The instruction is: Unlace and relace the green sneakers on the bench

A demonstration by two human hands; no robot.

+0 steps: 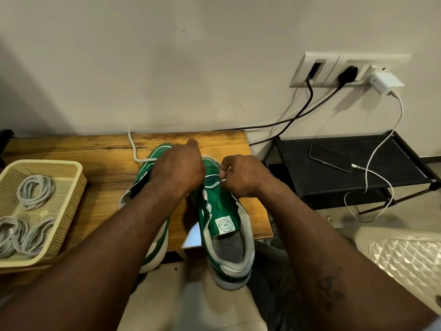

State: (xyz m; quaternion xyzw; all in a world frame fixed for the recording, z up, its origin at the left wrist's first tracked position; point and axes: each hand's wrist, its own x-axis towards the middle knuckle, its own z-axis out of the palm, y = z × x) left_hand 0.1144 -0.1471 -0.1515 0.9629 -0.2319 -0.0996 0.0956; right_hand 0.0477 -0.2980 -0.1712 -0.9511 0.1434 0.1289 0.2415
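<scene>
Right hand (241, 175): It pinches the white lace (216, 185) with thumb and finger, and the other fingers curl in. I think a small tight pinch helps steer a thin lace into a small hole.
Left hand (177, 168): It is just beside the pinch, on its left. The back of the hand faces up and hides the fingers, so I cannot tell if it holds anything. It may be keeping the shoes from sliding.
Right sneaker (224, 211): It sits right under the pinch, with its toe past the pinch and its heel close to the person. The heel hangs over the edge of the bench (95, 149). The tongue lies open and bare there, so the work looks to be at the toe end.
Left sneaker (155, 154): It is to the left of the pinch, touching the other shoe, partly under the left arm.
Loose lace (133, 149): It trails away past the left hand to the back of the bench.
Basket (71, 168): It sits well to the left of the pinch, with grey cords (35, 189) inside.
Shoes to do: 2, and neither looks finished yet.
</scene>
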